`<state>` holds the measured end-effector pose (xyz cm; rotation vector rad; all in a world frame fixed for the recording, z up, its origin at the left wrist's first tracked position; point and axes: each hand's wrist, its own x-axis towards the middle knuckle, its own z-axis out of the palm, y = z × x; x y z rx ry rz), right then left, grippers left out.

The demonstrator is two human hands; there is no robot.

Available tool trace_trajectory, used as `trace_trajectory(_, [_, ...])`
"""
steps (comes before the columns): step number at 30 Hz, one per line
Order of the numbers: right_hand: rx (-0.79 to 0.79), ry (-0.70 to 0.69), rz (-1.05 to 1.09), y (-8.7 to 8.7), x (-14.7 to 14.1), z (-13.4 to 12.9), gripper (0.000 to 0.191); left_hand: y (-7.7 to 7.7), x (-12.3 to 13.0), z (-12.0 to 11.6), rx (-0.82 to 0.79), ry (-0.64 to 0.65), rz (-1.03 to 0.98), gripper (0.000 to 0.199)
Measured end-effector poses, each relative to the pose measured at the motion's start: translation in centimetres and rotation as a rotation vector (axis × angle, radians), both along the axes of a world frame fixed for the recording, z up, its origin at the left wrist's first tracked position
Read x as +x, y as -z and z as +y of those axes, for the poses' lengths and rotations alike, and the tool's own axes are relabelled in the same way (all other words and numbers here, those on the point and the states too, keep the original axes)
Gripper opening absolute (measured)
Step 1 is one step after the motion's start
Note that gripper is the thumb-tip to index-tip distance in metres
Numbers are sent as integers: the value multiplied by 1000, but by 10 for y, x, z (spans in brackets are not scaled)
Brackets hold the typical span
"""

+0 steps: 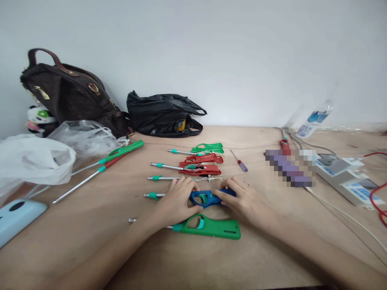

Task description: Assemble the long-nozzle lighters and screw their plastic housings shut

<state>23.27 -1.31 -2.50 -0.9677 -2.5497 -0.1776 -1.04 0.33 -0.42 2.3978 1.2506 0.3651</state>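
Note:
A blue long-nosed gas lighter (206,198) lies across the table between my hands, its metal tube pointing left. My left hand (180,199) grips it near the trigger loop, fingers at the far side and thumb at the near side. Around its handle end my right hand (238,196) is closed. Just below lies a whole green lighter (210,227), partly hidden by my left forearm. Beyond my hands are opened lighters: a red casing (214,169) with wires and a tube, another red casing half (216,158), and a green casing (213,147).
A small purple-handled screwdriver (242,165) lies to the right of the casings. Further right are a power strip (344,181), cables and a tilted water bottle (314,119). More lighters (121,152), plastic bags (33,159), a black bag (163,114) and a backpack (75,92) stand left.

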Motion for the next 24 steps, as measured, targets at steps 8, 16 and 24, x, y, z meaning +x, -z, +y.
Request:
trace_trajectory(8, [-29,0,14,3,0,-3,32,-3,1,-2,38,15,7,28])
trace_trajectory(16, [-50,3,60,5,-1,-6,32,-6,1,-3,84,37,64,24])
trace_trajectory(24, [-85,-4,96,0,-4,-11,32,-10,3,-5,182,92,216,24])
